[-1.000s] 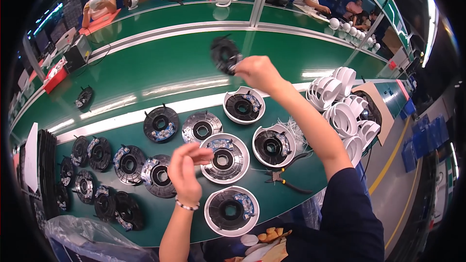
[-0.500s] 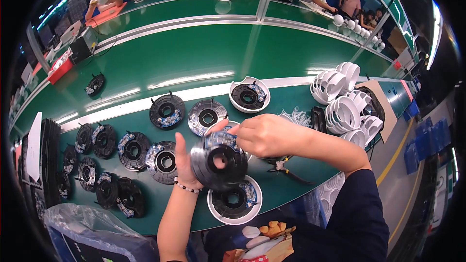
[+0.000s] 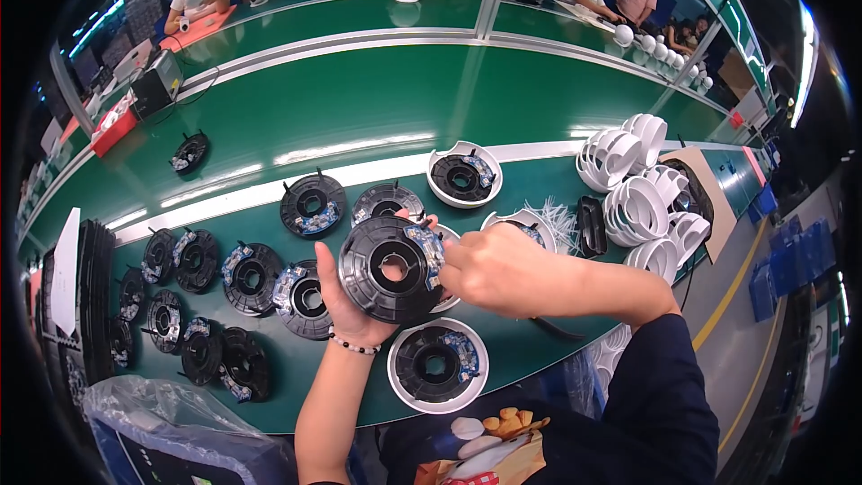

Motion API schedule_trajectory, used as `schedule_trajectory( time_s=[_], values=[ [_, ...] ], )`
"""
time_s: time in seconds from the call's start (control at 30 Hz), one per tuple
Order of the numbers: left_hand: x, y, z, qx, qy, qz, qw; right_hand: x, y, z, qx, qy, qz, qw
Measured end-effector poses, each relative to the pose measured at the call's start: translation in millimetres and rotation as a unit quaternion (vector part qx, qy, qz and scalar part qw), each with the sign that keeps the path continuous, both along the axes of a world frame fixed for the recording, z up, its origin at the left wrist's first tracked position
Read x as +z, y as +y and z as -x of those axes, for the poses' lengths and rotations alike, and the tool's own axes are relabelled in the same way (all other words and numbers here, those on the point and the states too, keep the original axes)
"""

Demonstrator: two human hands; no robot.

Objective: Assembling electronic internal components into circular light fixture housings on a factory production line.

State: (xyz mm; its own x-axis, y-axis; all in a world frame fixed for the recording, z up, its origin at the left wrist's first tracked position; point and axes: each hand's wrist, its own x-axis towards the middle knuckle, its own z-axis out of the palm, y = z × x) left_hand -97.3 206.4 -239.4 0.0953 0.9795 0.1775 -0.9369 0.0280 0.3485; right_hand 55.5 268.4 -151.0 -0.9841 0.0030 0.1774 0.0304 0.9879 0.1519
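My left hand [image 3: 346, 301] cradles a black round disc part with a small circuit board [image 3: 388, 268] from underneath, tilted up toward me. My right hand [image 3: 503, 271] pinches the disc's right edge by the board. Below them lies a white ring housing with a black disc inside [image 3: 437, 365]. Another white housing [image 3: 464, 174] with a disc sits farther back, and one more [image 3: 530, 223] is half hidden behind my right hand.
Several loose black discs [image 3: 250, 277] lie at the left on the green bench [image 3: 359, 117]. White ring housings are stacked [image 3: 637, 202] at the right beside white cable ties [image 3: 557, 220]. A plastic-lined bin [image 3: 153, 422] stands at the lower left. Other people sit at the far benches.
My right hand came back from the far side of the bench with a black disc and brought it down to my left hand; both hands now hold it over the near housings.
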Motion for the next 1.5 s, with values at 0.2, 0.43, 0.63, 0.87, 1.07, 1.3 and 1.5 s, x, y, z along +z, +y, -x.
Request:
schedule_trajectory(
  time_s=[0.2, 0.43, 0.63, 0.87, 1.07, 1.3, 1.5],
  values=[
    [0, 0, -3, 0.000, -0.026, 0.003, 1.000, 3, -13, 0, -0.006, -0.012, 0.021, 1.000],
    [-11, 1, 1, 0.007, 0.005, -0.003, 1.000, 4, -19, 6, 0.004, -0.016, 0.042, 0.999],
    [-12, 2, 0, 0.004, 0.011, 0.012, 1.000, -1, -19, 4, -0.013, -0.005, 0.042, 0.999],
    [-11, 2, 6, 0.029, -0.106, 0.010, 0.994, -3, -15, -38, -0.114, 0.190, 0.118, 0.968],
    [-6, 5, 13, 0.104, -0.104, 0.017, 0.989, 16, -9, -127, -0.391, 0.295, 0.045, 0.871],
    [-9, 5, 16, 0.112, -0.126, 0.023, 0.985, 12, 6, -236, -0.591, 0.254, -0.016, 0.765],
    [-35, -1, 40, 0.082, -0.110, 0.079, 0.987, -2, -3, -280, -0.703, 0.180, -0.062, 0.685]
  ],
)
